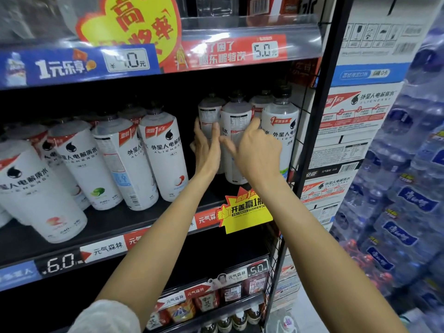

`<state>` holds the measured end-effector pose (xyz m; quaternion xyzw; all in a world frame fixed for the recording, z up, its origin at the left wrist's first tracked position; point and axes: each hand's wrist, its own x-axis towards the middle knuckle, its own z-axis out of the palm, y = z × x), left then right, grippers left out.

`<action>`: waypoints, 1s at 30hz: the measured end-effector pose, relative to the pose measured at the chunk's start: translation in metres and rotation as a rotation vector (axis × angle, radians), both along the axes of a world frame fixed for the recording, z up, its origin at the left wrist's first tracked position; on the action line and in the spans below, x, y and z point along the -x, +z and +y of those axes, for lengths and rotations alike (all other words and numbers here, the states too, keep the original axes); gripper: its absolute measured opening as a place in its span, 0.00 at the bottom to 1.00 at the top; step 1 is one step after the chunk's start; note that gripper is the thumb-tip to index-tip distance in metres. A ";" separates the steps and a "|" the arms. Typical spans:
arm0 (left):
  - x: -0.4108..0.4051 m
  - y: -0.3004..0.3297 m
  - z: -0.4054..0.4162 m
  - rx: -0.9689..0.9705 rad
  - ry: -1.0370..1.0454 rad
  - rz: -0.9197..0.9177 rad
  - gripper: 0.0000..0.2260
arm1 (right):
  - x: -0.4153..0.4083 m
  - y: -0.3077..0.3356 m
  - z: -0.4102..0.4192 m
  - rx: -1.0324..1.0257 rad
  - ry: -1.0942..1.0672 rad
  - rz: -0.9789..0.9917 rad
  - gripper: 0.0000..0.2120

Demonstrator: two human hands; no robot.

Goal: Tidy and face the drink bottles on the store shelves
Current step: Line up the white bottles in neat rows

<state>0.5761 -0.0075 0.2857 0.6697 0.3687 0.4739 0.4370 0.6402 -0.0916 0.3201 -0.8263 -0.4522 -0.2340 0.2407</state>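
Note:
White drink bottles with black caps stand on the middle shelf (pixel 134 219). At the right end, one bottle (pixel 236 121) shows its back label. My left hand (pixel 206 147) holds its left side, fingers reaching behind it. My right hand (pixel 258 147) wraps its right side, thumb across the front. A rear bottle (pixel 209 109) stands behind, and a front-facing bottle (pixel 281 126) stands to the right. Further left a bottle (pixel 165 150) faces forward and another (pixel 122 162) is turned sideways, showing its barcode.
A black wire side panel (pixel 305 131) closes the shelf's right end. Stacked cartons (pixel 348 140) and wrapped water packs (pixel 408 188) stand to the right. A yellow promo tag (pixel 245 210) hangs on the shelf edge. Smaller bottles (pixel 206 301) fill the lower shelf.

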 end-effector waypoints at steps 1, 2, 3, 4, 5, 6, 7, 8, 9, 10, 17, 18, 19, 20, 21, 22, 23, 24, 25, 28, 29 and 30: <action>0.000 0.000 0.001 0.001 -0.006 -0.018 0.37 | -0.001 0.000 0.002 0.001 -0.007 0.002 0.34; 0.000 0.000 0.002 -0.001 -0.016 -0.041 0.36 | -0.002 -0.001 0.004 0.001 -0.011 0.004 0.34; 0.000 0.000 0.003 -0.005 -0.025 -0.064 0.34 | -0.003 -0.003 0.005 0.005 -0.007 0.005 0.33; 0.001 -0.001 0.003 -0.010 -0.029 -0.083 0.31 | -0.004 -0.006 0.006 0.008 0.003 0.011 0.32; 0.001 0.000 0.003 -0.010 -0.034 -0.097 0.28 | -0.004 -0.007 0.006 0.004 0.014 0.020 0.30; 0.001 0.001 0.002 -0.006 -0.039 -0.105 0.27 | -0.004 -0.007 0.006 -0.008 0.023 0.025 0.29; 0.001 0.001 0.001 0.006 -0.046 -0.108 0.26 | -0.003 -0.007 0.004 -0.020 0.028 0.027 0.29; 0.002 0.001 0.001 0.014 -0.052 -0.110 0.26 | -0.001 -0.007 0.002 -0.033 0.034 0.026 0.29; 0.003 0.000 0.001 0.015 -0.056 -0.109 0.26 | 0.001 -0.007 0.000 -0.045 0.044 0.025 0.29; 0.004 0.000 0.001 0.009 -0.060 -0.110 0.28 | 0.002 -0.007 -0.001 -0.052 0.053 0.028 0.29; 0.001 -0.008 -0.007 -0.032 -0.129 -0.091 0.49 | -0.001 -0.010 -0.016 -0.134 -0.013 0.014 0.33; 0.000 -0.009 -0.008 -0.038 -0.143 -0.095 0.52 | -0.001 -0.013 -0.018 -0.163 -0.036 0.000 0.35; -0.001 -0.010 -0.009 -0.042 -0.149 -0.100 0.51 | -0.002 -0.017 -0.020 -0.213 -0.050 -0.017 0.37; -0.003 -0.010 -0.011 -0.047 -0.153 -0.104 0.49 | -0.003 -0.020 -0.022 -0.281 -0.054 -0.039 0.39; -0.005 -0.010 -0.012 -0.051 -0.156 -0.098 0.44 | -0.005 -0.022 -0.023 -0.347 -0.056 -0.063 0.41; -0.007 -0.009 -0.014 -0.051 -0.163 -0.099 0.40 | -0.006 -0.024 -0.025 -0.389 -0.059 -0.083 0.42; -0.008 -0.007 -0.016 -0.055 -0.170 -0.104 0.38 | -0.008 -0.024 -0.027 -0.398 -0.068 -0.096 0.43; -0.010 -0.006 -0.018 -0.054 -0.183 -0.113 0.36 | -0.010 -0.026 -0.028 -0.393 -0.084 -0.104 0.44; -0.011 -0.006 -0.019 -0.054 -0.192 -0.121 0.36 | -0.012 -0.027 -0.029 -0.392 -0.101 -0.103 0.44; -0.015 -0.010 -0.017 -0.032 -0.241 -0.121 0.38 | -0.012 -0.032 -0.029 -0.411 -0.080 -0.058 0.43; -0.016 -0.012 -0.015 0.012 -0.286 -0.124 0.39 | -0.012 -0.033 -0.029 -0.408 -0.067 -0.051 0.43; -0.016 -0.013 -0.015 0.056 -0.322 -0.131 0.38 | -0.011 -0.033 -0.028 -0.401 -0.062 -0.051 0.43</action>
